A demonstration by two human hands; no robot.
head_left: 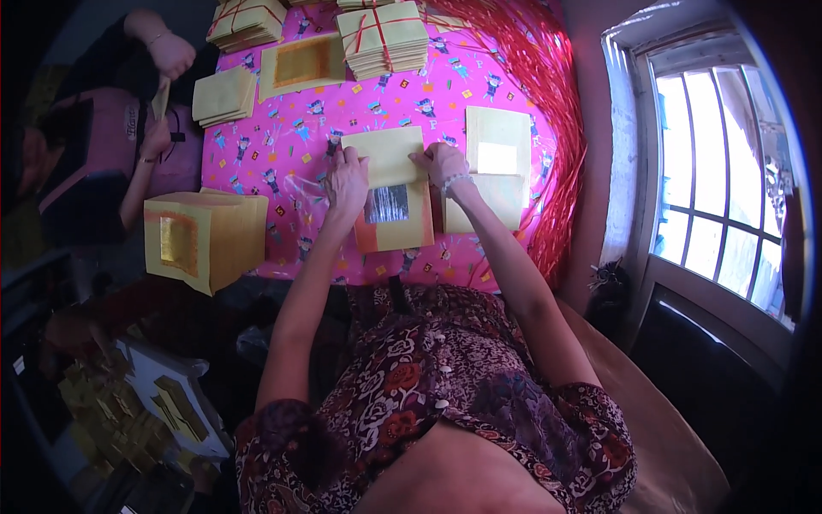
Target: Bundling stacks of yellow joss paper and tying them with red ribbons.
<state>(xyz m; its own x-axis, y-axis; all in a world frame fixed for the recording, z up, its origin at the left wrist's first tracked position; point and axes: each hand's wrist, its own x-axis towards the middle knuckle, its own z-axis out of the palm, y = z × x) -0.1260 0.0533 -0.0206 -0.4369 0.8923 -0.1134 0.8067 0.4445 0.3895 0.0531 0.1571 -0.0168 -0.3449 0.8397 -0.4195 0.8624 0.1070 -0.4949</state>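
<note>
Both of my hands are at a pale yellow sheet of joss paper (pixel 387 158) in the middle of the table. My left hand (pixel 346 182) has its fingers curled over the left edge. On the opposite edge my right hand (pixel 445 165), with a bracelet at the wrist, pinches near the corner. Just below lies a part with a shiny silver foil square (pixel 387 204) and orange-tinted margins; whether it belongs to the same sheet I cannot tell. Right of my right hand rest more yellow sheets (pixel 484 206), one with a bright white square.
Tied bundles (pixel 385 38), a loose stack (pixel 224 96) and a gold-foil sheet (pixel 304 67) lie farther back on the pink patterned tablecloth (pixel 300 176). A thick stack (pixel 227 236) stands at the left edge. Red tinsel strips (pixel 556 171) hang along the right. Another person's hands (pixel 158 137) hold paper at left.
</note>
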